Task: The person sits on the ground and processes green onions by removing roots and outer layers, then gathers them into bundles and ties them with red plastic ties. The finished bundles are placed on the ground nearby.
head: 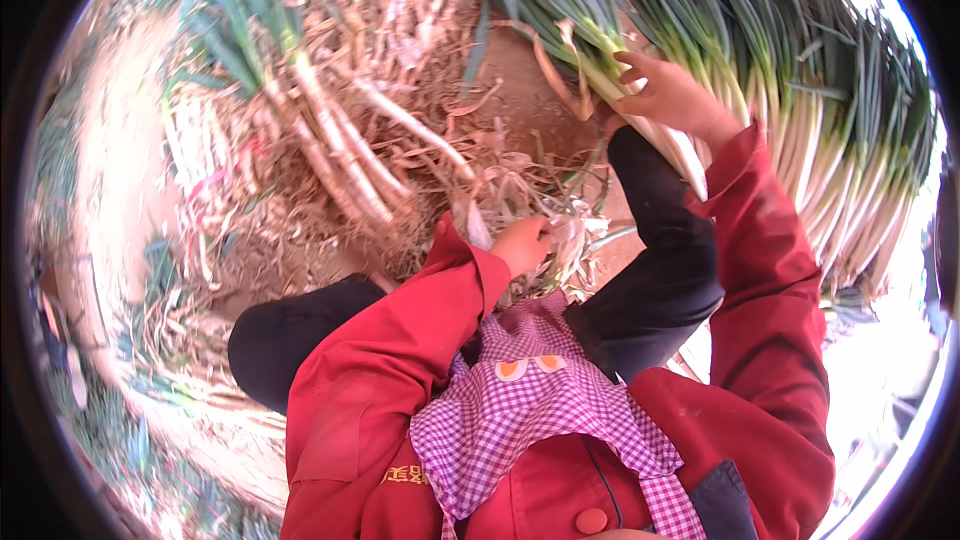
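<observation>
My right hand [671,97] is over a peeled white Welsh onion stalk [671,146] at the near end of a row of them, with its fingers apart and touching the stalk. Green leaves [559,7] fan out above that hand. My left hand [523,245] is low between my knees with its fingers curled, beside dry, papery onion skins [581,229]. Whether something small is inside it is hidden. To its upper left, several unpeeled Welsh onions [337,139] with soil-brown stalks and roots lie on a heap of litter. A single loose stalk [416,127] rests beside them.
A long row of cleaned Welsh onions [817,135] lines the right side. Dry leaves and roots [405,22] are heaped ahead. My dark-trousered knees [300,337] flank a checked apron [547,405]. More onions [172,487] lie at lower left, past bare ground [124,142].
</observation>
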A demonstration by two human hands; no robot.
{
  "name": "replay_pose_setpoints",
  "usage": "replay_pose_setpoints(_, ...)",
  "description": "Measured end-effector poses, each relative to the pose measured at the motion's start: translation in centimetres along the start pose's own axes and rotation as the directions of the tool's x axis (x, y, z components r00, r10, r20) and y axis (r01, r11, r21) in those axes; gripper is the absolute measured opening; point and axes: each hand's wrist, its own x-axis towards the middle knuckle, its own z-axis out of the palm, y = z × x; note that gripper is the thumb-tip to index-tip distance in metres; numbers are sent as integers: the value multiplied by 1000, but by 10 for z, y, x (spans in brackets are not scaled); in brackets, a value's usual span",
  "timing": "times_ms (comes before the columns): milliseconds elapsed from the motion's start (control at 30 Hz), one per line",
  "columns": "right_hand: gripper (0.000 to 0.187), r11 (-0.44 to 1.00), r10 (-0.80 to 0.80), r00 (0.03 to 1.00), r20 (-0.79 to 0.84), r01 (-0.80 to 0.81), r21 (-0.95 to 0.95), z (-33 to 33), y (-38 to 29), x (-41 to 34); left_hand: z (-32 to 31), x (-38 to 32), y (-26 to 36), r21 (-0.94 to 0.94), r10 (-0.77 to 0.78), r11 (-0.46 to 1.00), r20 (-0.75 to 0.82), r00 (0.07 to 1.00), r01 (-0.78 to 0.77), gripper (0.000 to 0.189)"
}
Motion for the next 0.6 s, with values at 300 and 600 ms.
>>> replay_pose_setpoints(300, 31, 920, -254, 966, 38, 230, 317, 215, -199, 62, -56, -96, 20, 345, -107, 938, 259, 960, 11, 39)
replay_pose_setpoints(600, 44, 897, 96, 988, 123, -139, 419, 257, -227, 73, -78, -116, -45, 325, -190, 942, 307, 932, 85, 27)
